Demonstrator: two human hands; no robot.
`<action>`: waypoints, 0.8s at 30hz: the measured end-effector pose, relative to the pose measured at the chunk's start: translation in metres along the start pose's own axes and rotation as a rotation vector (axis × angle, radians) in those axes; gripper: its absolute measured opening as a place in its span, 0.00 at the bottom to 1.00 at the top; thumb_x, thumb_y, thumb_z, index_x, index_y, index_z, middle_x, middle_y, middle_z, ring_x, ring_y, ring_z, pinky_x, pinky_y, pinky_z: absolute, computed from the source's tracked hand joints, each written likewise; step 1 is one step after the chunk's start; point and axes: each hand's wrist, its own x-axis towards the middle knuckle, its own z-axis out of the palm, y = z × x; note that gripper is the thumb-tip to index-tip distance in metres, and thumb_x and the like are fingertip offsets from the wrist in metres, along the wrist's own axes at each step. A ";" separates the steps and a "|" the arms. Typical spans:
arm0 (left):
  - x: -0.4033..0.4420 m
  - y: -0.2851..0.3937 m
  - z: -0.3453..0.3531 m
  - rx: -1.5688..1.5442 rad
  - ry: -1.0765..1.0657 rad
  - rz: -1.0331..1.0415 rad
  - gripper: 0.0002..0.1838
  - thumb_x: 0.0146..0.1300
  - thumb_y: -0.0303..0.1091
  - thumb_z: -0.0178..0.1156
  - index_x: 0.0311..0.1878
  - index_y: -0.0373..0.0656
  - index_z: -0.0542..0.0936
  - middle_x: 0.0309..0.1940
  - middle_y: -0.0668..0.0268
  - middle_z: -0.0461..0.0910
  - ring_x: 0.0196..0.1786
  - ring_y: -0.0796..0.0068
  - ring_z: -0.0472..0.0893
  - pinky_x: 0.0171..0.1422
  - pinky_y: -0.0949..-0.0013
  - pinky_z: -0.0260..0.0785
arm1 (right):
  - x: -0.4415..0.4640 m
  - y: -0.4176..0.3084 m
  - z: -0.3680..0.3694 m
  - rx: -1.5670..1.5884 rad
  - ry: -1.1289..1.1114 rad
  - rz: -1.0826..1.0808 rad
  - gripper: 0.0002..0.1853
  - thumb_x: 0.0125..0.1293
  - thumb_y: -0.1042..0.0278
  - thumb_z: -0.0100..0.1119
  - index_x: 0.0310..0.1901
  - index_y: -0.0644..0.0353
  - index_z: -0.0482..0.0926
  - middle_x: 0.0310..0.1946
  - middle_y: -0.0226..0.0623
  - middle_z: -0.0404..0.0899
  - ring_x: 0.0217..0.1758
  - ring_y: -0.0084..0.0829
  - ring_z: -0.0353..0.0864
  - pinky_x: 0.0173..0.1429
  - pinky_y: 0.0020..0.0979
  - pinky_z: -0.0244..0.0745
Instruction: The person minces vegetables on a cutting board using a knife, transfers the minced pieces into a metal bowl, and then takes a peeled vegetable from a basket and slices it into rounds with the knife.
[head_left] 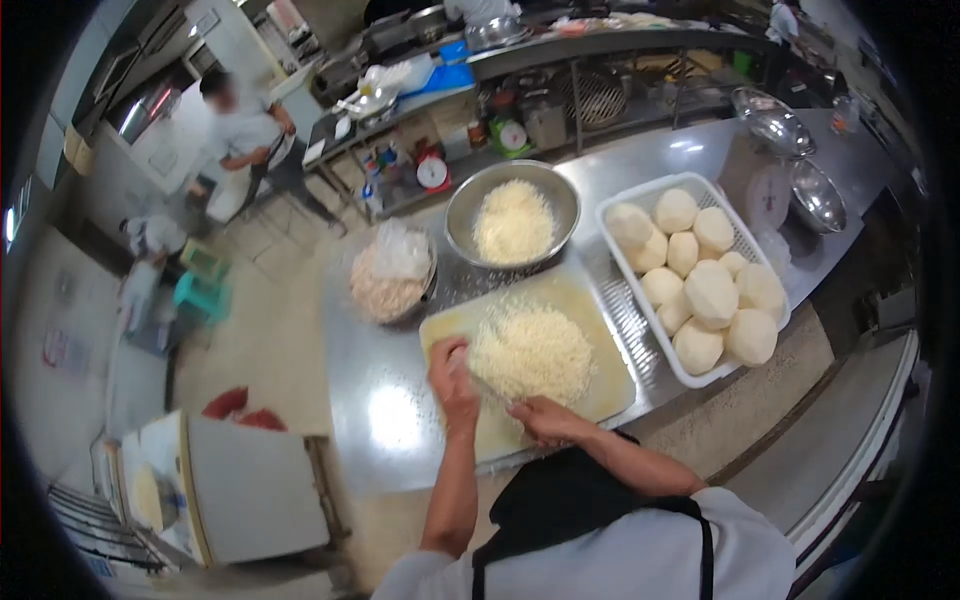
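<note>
A pile of finely chopped white food [535, 350] lies on a pale yellowish cutting board [615, 380]. My right hand [545, 418] is closed around the handle end of a knife [488, 388], at the near side of the pile. At the pile's left edge, my left hand [452, 370] has its fingers bent together near the blade's other end; what they press on is too small to make out. Behind the board stands a metal bowl [457, 215] holding more chopped white food [515, 222].
A white basket [655, 335] of peeled round vegetables [711, 293] stands right of the board. Left of the metal bowl is a bowl of pinkish food [380, 285] with a plastic bag. Metal bowls [818, 195] sit far right. A person [245, 140] stands at back left.
</note>
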 end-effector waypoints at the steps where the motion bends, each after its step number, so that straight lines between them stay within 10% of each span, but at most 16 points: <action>1: -0.003 0.000 -0.008 0.038 0.139 -0.018 0.11 0.75 0.32 0.54 0.48 0.33 0.80 0.41 0.60 0.81 0.46 0.70 0.79 0.57 0.66 0.72 | 0.000 0.004 -0.001 0.015 0.001 -0.025 0.27 0.81 0.40 0.47 0.46 0.61 0.78 0.22 0.33 0.75 0.19 0.25 0.75 0.24 0.32 0.70; 9: -0.072 -0.096 -0.051 0.853 -0.101 0.023 0.09 0.61 0.23 0.58 0.44 0.40 0.81 0.37 0.51 0.80 0.43 0.43 0.79 0.49 0.47 0.72 | 0.006 0.003 0.002 0.035 -0.036 0.045 0.25 0.80 0.40 0.49 0.48 0.58 0.76 0.22 0.33 0.75 0.18 0.23 0.74 0.23 0.28 0.70; 24: -0.073 -0.103 -0.025 0.951 -0.038 0.009 0.14 0.56 0.29 0.63 0.47 0.41 0.81 0.39 0.56 0.76 0.46 0.50 0.76 0.50 0.48 0.69 | -0.003 -0.005 -0.001 -0.071 -0.032 0.023 0.25 0.80 0.43 0.52 0.46 0.63 0.77 0.20 0.33 0.75 0.18 0.24 0.73 0.23 0.29 0.70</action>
